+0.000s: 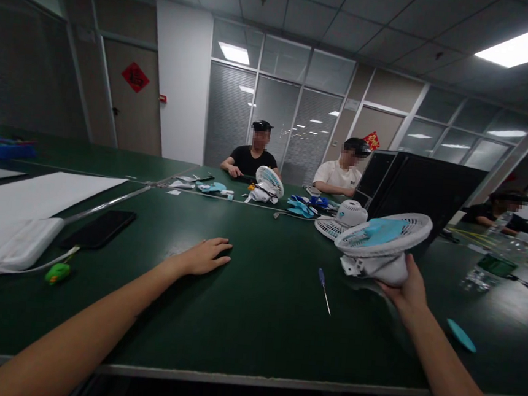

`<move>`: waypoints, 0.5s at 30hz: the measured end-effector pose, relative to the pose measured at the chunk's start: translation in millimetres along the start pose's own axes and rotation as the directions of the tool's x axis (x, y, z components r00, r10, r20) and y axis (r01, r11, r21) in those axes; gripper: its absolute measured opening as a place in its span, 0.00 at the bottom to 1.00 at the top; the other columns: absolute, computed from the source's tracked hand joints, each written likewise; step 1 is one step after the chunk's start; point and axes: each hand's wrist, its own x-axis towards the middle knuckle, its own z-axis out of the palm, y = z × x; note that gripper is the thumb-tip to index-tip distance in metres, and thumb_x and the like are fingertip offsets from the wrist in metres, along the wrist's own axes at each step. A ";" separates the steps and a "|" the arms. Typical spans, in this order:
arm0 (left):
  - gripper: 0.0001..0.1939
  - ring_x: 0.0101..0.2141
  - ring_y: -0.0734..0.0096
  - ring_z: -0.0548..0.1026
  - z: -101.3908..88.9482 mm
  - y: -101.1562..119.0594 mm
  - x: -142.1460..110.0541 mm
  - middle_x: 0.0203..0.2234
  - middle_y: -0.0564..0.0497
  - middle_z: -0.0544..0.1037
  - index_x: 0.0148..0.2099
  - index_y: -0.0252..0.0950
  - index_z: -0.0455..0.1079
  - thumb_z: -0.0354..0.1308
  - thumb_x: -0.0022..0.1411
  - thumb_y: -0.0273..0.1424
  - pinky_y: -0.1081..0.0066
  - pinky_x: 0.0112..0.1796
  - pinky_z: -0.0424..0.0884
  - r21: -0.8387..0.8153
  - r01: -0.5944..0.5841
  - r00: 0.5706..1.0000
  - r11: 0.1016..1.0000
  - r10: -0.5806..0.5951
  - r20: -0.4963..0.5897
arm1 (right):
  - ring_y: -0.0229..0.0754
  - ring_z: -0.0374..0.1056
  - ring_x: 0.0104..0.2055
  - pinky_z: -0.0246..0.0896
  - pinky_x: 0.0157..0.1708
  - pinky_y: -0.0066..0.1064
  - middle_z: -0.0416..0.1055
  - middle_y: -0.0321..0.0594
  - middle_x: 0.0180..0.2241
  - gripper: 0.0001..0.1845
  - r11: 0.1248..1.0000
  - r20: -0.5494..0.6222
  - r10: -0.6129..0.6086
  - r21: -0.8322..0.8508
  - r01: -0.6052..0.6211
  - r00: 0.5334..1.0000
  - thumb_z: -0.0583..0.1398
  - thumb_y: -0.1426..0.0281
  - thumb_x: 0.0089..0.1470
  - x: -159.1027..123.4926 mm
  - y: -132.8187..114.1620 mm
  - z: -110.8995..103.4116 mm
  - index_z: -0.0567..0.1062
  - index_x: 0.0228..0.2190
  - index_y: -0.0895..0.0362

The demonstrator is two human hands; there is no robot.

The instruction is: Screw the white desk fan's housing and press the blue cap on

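My right hand grips a white fan body from below, a little above the table. Its round rear grille faces up, and light-blue fan blades lie inside it. My left hand rests flat on the green table, fingers stretched out and holding nothing. Between my hands lies a screwdriver with a dark blue handle. A small light-blue oval piece sits to the right of my right forearm.
Behind the held fan are another white fan part, blue blades and a black computer case. A black phone, white power strip and green trinket lie left. Co-workers sit across; a bottle stands right.
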 end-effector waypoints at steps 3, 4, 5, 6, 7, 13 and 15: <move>0.31 0.63 0.54 0.60 -1.3 1.2 -0.6 0.65 0.40 0.59 0.65 0.35 0.59 0.43 0.68 0.46 0.57 0.61 0.56 -0.002 0.006 1.000 1.000 -0.006 0.004 | 0.55 0.71 0.40 0.69 0.34 0.49 0.69 0.44 0.41 0.22 0.983 -0.007 0.177 0.059 -0.176 0.984 0.52 0.47 0.50 -1.9 4.6 0.0 0.65 0.40 0.47; 0.31 0.63 0.54 0.60 -1.1 1.0 -0.4 0.65 0.40 0.60 0.65 0.35 0.59 0.43 0.67 0.47 0.57 0.62 0.56 -0.006 0.004 1.000 1.000 -0.004 -0.002 | 0.56 0.71 0.42 0.69 0.34 0.49 0.69 0.45 0.43 0.23 0.971 0.002 0.225 0.083 -0.224 0.974 0.50 0.47 0.51 -2.2 4.3 -1.5 0.65 0.43 0.47; 0.31 0.63 0.54 0.60 -0.7 0.7 0.1 0.65 0.40 0.60 0.65 0.35 0.60 0.44 0.67 0.47 0.57 0.62 0.56 -0.008 -0.001 1.000 1.000 0.001 -0.008 | 0.56 0.70 0.45 0.69 0.36 0.48 0.68 0.45 0.47 0.25 0.961 0.017 0.257 0.102 -0.258 0.966 0.48 0.47 0.52 -2.5 3.6 -3.2 0.64 0.45 0.47; 0.31 0.63 0.53 0.60 0.0 0.0 0.7 0.65 0.40 0.60 0.65 0.34 0.60 0.44 0.67 0.46 0.57 0.62 0.56 -0.007 -0.007 1.000 1.000 0.006 -0.013 | 0.57 0.70 0.47 0.69 0.37 0.48 0.67 0.46 0.50 0.26 0.954 0.032 0.273 0.116 -0.275 0.962 0.46 0.47 0.53 -2.8 2.7 -4.9 0.64 0.48 0.46; 0.30 0.63 0.53 0.60 0.8 -0.9 1.3 0.65 0.40 0.60 0.64 0.34 0.61 0.44 0.67 0.46 0.57 0.62 0.56 -0.006 -0.012 1.000 1.000 0.011 -0.017 | 0.57 0.69 0.50 0.69 0.38 0.48 0.66 0.46 0.53 0.28 0.953 0.043 0.273 0.126 -0.276 0.961 0.45 0.47 0.54 -3.2 1.7 -6.3 0.63 0.50 0.46; 0.29 0.63 0.55 0.60 5.2 -7.4 3.4 0.65 0.42 0.60 0.64 0.37 0.60 0.45 0.67 0.46 0.57 0.61 0.56 -0.009 -0.017 1.000 1.000 0.017 -0.025 | 0.57 0.65 0.56 0.68 0.42 0.49 0.58 0.46 0.61 0.32 0.922 -0.008 0.321 0.231 -0.310 0.947 0.44 0.48 0.56 -8.7 -6.2 -6.8 0.55 0.59 0.44; 0.29 0.63 0.55 0.60 5.4 -8.5 3.3 0.65 0.42 0.60 0.64 0.37 0.60 0.44 0.67 0.46 0.57 0.61 0.57 -0.009 -0.015 1.000 1.000 0.015 -0.025 | 0.57 0.66 0.55 0.69 0.42 0.49 0.59 0.46 0.61 0.32 0.920 -0.015 0.320 0.245 -0.307 0.947 0.44 0.49 0.56 -10.9 -9.4 -6.1 0.55 0.60 0.45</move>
